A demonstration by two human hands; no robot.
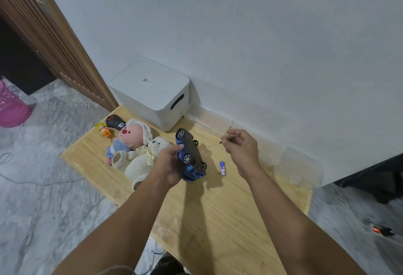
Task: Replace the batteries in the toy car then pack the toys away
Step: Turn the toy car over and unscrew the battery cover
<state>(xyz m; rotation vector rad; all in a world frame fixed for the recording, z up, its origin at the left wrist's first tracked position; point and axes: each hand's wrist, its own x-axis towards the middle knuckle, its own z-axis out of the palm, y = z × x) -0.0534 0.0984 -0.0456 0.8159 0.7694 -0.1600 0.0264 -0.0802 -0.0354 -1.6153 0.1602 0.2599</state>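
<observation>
My left hand grips a blue toy car, tipped on its side so the black underside and wheels face right. A little right of the car, my right hand pinches a thin small tool, likely a screwdriver, with its dark tip pointing left. One blue battery lies on the wooden table between my two hands. A white teddy bear and a pink plush doll lie left of the car. Behind them rest a black remote control and a small orange figure.
A white lidded storage box stands at the back of the table against the white wall. A clear plastic tray lies along the wall to its right. A wooden slatted door is at the left, with marble floor around the table.
</observation>
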